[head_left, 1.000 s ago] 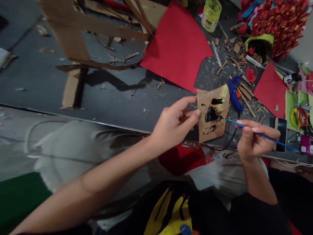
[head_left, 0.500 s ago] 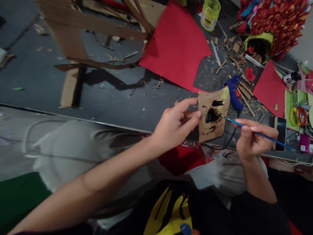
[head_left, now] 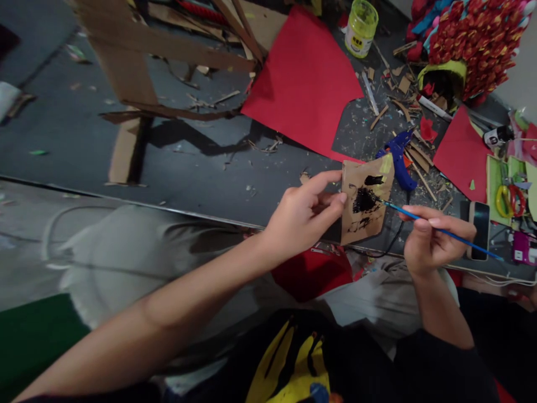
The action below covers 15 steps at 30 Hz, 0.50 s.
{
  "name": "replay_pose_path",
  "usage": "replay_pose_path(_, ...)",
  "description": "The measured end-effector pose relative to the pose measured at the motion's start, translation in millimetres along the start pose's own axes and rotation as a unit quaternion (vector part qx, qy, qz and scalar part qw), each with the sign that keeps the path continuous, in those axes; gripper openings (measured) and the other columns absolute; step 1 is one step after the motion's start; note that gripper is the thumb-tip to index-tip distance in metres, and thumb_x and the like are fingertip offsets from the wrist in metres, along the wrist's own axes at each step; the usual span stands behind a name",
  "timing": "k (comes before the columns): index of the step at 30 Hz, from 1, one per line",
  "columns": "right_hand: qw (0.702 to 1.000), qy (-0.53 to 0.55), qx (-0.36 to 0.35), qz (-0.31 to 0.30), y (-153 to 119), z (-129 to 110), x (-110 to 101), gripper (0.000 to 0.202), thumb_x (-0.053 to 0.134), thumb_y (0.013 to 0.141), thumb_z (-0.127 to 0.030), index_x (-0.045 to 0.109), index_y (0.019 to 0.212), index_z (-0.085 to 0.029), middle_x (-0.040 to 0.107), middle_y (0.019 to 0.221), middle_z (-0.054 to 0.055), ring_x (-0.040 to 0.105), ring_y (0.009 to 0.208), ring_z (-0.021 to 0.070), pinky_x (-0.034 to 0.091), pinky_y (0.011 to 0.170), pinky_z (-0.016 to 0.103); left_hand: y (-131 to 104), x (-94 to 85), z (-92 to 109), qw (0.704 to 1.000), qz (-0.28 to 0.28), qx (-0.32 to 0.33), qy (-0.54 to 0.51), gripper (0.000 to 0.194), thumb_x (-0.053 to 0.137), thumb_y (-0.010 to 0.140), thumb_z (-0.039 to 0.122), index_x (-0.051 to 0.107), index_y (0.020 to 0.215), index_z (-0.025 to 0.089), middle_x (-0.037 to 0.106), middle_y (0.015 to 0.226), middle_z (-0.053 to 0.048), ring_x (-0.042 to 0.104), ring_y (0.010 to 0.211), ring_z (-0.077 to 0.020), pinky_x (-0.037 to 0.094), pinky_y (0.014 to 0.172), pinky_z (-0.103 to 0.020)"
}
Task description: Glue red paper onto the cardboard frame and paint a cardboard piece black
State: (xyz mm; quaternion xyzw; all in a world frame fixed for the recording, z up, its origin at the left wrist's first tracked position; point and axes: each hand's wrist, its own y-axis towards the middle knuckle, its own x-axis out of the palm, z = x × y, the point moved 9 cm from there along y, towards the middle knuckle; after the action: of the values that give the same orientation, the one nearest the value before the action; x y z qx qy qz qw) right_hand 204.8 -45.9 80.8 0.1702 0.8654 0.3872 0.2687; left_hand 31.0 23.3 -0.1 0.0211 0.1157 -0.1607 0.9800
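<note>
My left hand grips the left edge of a small cardboard piece between thumb and fingers. Black paint marks cover its middle, with a short black bar above and thinner strokes below. A thin blue paintbrush is pinched in my right hand, its tip against the right side of the large black patch. Just beyond the cardboard's upper right lies a blue glue gun.
Red sheets lie behind the cardboard, with a yellow jar farther back. Cardboard scraps litter the right side, near a phone and scissors. A cardboard frame stands at left.
The view has shifted slightly. My hands, the cardboard and the brush keep nearly the same places, with the brush tip still at the black patch.
</note>
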Motion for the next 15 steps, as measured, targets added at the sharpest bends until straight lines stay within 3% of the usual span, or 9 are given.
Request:
replay_pose_path(7, 1.000, -0.019, -0.001, 0.018, 6.2, 10.8, -5.1, 0.017, 0.059, 0.081, -0.014, 0.047, 0.091, -0.021, 0.065, 0.073, -0.005, 0.066, 0.060, 0.0097, 0.054, 0.049, 0.020, 2.1, -1.2, -4.8, 0.999, 0.007, -0.020, -0.024, 0.036, 0.049, 0.083, 0.032, 0.054, 0.113, 0.012, 0.066, 0.066, -0.001, 0.058, 0.052, -0.0095, 0.048, 0.051, -0.018)
replay_pose_path(11, 0.997, -0.043, -0.044, 0.045, 9.4, 1.4, -14.1, 0.010, 0.057, 0.085, -0.023, 0.048, 0.088, -0.020, 0.063, 0.070, -0.004, 0.065, 0.059, 0.0096, 0.053, 0.049, 0.021, 2.4, -2.5, -5.3, 1.000, 0.011, -0.020, -0.010, 0.035, 0.049, 0.083, 0.033, 0.055, 0.112, 0.013, 0.064, 0.061, 0.001, 0.056, 0.050, -0.0102, 0.046, 0.048, -0.018)
replay_pose_path(15, 0.989, -0.090, -0.120, 0.010, 1.7, -15.7, -12.0, 0.020, 0.059, 0.084, -0.034, 0.046, 0.092, -0.021, 0.067, 0.077, -0.002, 0.068, 0.067, 0.0124, 0.055, 0.052, 0.023, 1.9, 0.5, -4.3, 1.000, -0.003, -0.016, -0.002, 0.035, 0.049, 0.083, 0.033, 0.055, 0.112, 0.014, 0.063, 0.059, 0.002, 0.056, 0.049, -0.0100, 0.045, 0.047, -0.017)
